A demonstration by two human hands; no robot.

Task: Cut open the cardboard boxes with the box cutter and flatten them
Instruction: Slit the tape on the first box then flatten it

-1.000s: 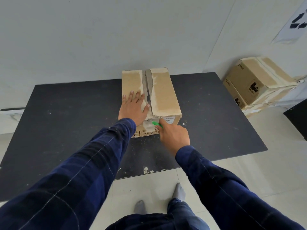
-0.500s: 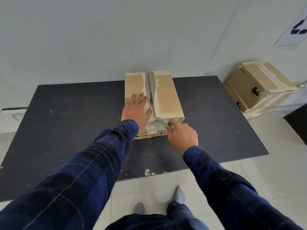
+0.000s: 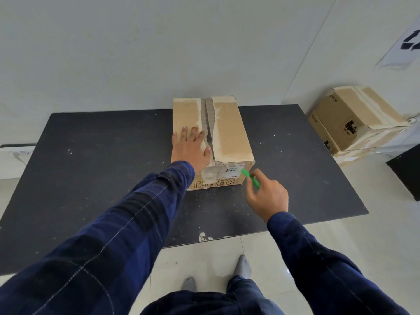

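Note:
A brown cardboard box [image 3: 229, 133] stands on the black table [image 3: 91, 169], its top seam torn open along the middle and a label on its near face. My left hand [image 3: 191, 151] lies flat on the box's left top flap, fingers straight. My right hand [image 3: 267, 196] grips a green box cutter [image 3: 250, 177], whose tip is at the box's near right corner, just off the front face.
Two more taped cardboard boxes [image 3: 354, 121] are stacked on the floor at the right by the wall. A dark panel [image 3: 406, 171] sits at the right edge. Pale floor tiles and my feet lie below the table's near edge.
My right hand with the cutter has moved right, from the middle of the box's near face to its right corner and slightly away. My left hand stays flat on the flap.

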